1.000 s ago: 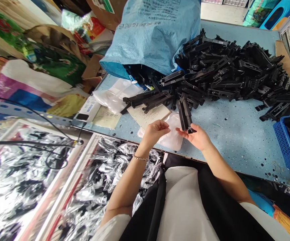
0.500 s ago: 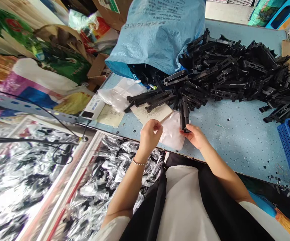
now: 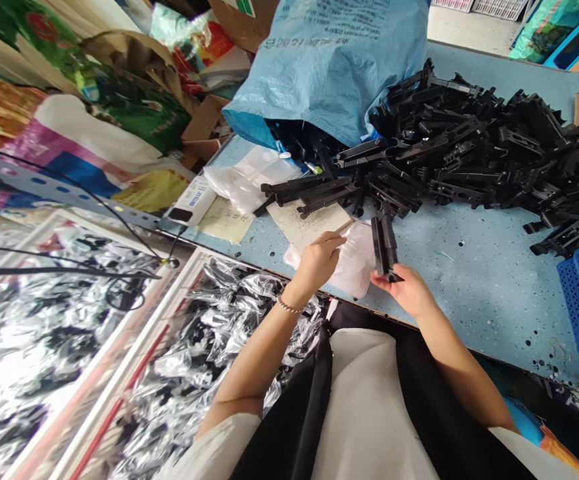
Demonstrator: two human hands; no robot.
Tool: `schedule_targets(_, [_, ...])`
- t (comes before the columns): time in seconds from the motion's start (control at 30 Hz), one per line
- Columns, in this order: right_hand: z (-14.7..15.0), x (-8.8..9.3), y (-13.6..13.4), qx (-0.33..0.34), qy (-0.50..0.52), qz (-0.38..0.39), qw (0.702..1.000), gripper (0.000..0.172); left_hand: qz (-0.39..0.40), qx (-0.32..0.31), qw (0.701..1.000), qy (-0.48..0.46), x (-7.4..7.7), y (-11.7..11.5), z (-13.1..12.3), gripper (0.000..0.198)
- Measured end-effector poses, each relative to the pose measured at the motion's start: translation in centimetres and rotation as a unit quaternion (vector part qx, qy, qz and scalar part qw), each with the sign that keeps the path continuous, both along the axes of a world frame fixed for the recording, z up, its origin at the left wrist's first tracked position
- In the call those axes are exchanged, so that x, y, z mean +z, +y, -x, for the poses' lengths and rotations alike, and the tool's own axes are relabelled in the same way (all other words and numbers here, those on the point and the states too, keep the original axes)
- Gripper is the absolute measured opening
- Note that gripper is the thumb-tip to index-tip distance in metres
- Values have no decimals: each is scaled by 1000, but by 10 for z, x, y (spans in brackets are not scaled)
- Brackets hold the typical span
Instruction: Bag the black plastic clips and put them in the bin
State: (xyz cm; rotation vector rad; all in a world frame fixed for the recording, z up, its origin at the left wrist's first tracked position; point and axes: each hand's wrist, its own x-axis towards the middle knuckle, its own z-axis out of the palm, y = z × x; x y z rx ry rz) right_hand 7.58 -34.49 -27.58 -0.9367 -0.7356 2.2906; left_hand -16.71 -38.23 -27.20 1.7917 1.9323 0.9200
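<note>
My right hand [image 3: 409,290] grips the near end of a long black plastic part [image 3: 384,243], which points away from me over the bench. Just left of it lies a stack of clear plastic bags [image 3: 357,267]. My left hand [image 3: 319,263] is over the left side of that stack, its fingers curled together; whether a bag is pinched in them is hidden. Beyond both hands, a big heap of similar black parts [image 3: 469,147] spreads across the blue speckled bench [image 3: 469,280].
A blue woven sack [image 3: 329,73] with black parts at its mouth stands behind. More clear bags [image 3: 249,177], paper sheets [image 3: 309,223] and a white box [image 3: 194,200] lie leftward. A blue basket [image 3: 577,300] sits at right. Below left are many bagged parts [image 3: 194,360].
My left hand has moved right and slightly down, over the bag stack. My right hand and the black part have shifted slightly right and down; the whole view has shifted a little too.
</note>
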Motion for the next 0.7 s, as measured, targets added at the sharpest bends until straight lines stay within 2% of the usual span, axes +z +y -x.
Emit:
schedule_targets(0.1, [-22, 7, -17, 114, 53, 121, 985, 53, -27, -24, 999, -35, 1, -1, -2, 45])
schedule_targets(0.17, [-26, 5, -25, 158, 73, 195, 965, 55, -45, -39, 997, -39, 2, -3, -3, 53])
schedule_targets(0.3, [-18, -2, -29, 149, 99, 278, 944, 45, -92, -25, 995, 1, 2, -15, -6, 62])
schedule_targets(0.43, [-12, -4, -24, 153, 100, 287, 940, 40, -119, 12, 991, 61, 0, -33, -19, 57])
schedule_targets(0.5, [-11, -6, -21, 156, 75, 265, 949, 39, -125, -5, 989, 77, 1, -41, -35, 55])
schedule_targets(0.53, [-10, -8, -20, 149, 51, 237, 959, 37, -132, -34, 988, 75, 1, -45, -45, 55])
schedule_targets(0.63, [-9, -14, -19, 43, -78, 35, 995, 31, -158, -163, 973, 29, 6, -55, -77, 57])
schedule_targets(0.7, [-10, -16, -21, -39, -153, -90, 983, 29, -158, -210, 965, -15, 8, -56, -92, 62])
